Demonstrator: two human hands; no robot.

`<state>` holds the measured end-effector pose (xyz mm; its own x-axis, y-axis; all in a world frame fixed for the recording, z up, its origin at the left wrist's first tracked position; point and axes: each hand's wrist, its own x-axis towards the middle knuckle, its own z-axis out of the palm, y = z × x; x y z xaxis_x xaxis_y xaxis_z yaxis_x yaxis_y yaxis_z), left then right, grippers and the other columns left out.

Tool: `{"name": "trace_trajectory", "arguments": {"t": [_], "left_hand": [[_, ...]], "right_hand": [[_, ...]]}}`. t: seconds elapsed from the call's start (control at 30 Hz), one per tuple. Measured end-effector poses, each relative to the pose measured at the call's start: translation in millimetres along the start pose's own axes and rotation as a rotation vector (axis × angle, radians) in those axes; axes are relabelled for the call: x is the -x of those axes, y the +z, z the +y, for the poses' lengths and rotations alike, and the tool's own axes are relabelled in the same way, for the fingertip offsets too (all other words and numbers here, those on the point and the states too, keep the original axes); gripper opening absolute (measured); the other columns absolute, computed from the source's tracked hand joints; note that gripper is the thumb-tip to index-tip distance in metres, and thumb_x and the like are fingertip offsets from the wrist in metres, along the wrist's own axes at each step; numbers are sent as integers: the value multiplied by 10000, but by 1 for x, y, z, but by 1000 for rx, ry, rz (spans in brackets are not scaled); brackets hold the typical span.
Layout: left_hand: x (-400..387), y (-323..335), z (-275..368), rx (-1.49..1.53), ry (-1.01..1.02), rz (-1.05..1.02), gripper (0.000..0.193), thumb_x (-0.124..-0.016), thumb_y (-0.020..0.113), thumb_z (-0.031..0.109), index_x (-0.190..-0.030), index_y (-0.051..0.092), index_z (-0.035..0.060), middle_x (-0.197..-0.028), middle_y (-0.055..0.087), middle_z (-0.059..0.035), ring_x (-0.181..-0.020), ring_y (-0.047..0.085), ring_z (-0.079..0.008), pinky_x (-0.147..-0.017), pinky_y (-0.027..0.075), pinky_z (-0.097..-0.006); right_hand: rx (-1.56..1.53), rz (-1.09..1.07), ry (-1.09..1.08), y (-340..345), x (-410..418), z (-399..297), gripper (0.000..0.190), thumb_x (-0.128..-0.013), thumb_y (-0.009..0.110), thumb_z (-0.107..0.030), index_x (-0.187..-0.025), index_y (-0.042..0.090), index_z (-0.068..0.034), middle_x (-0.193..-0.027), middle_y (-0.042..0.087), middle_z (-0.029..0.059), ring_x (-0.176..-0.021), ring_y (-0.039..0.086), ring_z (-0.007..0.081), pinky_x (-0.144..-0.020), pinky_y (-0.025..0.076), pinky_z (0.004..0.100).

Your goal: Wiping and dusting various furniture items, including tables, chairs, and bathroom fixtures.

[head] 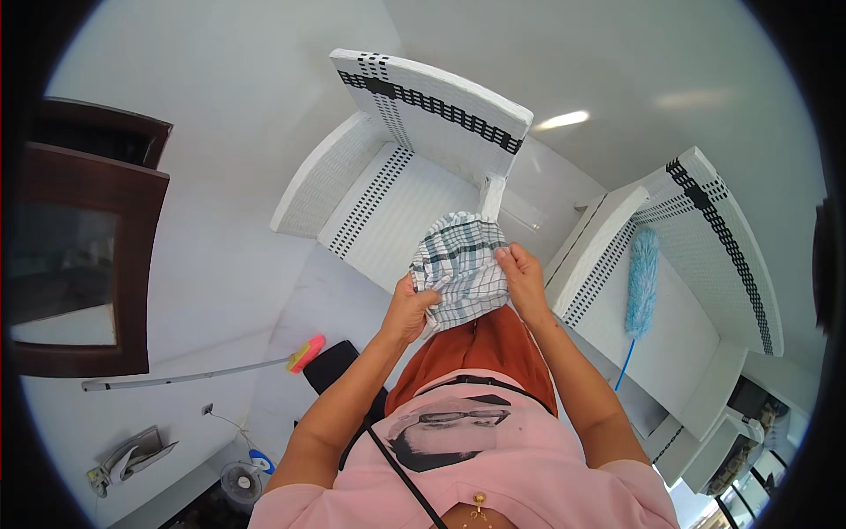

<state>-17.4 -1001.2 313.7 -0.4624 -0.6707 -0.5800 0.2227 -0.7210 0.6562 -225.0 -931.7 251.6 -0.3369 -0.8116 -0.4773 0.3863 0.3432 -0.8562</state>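
A checked cloth (462,271), white with dark and grey-green lines, hangs bunched between both hands in front of the body. My left hand (408,308) grips its lower left edge, thumb on top. On the right edge, my right hand (522,272) pinches the fabric between thumb and fingers. Just beyond the cloth stands a white woven armchair (410,192) with black patterned bands; part of its seat is hidden by the cloth. A second white woven seat (681,317) is at the right, with a blue fluffy duster (642,284) lying on it.
At the left are a broom with a pink and yellow head (306,354), a dark wooden window frame (142,264) and a wall holder with papers (135,456). A fan (241,481) stands at the lower left. A black object (334,367) is beside my left forearm.
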Motion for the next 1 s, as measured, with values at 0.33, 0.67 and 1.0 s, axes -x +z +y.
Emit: {"name": "trace_trajectory", "arguments": {"t": [0.33,0.67,1.0], "left_hand": [[37,-21,24,-74,-34,-108,519,-707,515,-138,-1211,553,-19,-1110,650,-76,-962,644,-156,-878,513,-286],[72,-29,29,-336,32,-352,500,-745,725,-27,-1211,546,-8,-1100,652,-65,-970,629,-129,-885,513,-291],[87,-56,42,157,-13,-232,540,-791,737,29,-1280,506,16,-1169,636,-104,-1049,636,-203,-915,519,-352]], "right_hand": [[695,-38,-757,37,34,-75,305,-784,693,-63,-1082,629,-69,-1118,554,85,-1086,517,199,-818,464,330],[869,-416,-726,105,43,-117,163,-781,718,-74,-881,592,-51,-968,605,72,-935,602,275,-817,479,392],[895,-173,-1037,136,80,-140,343,-794,721,-105,-1105,590,-46,-1106,626,108,-1022,608,308,-866,487,368]]}}
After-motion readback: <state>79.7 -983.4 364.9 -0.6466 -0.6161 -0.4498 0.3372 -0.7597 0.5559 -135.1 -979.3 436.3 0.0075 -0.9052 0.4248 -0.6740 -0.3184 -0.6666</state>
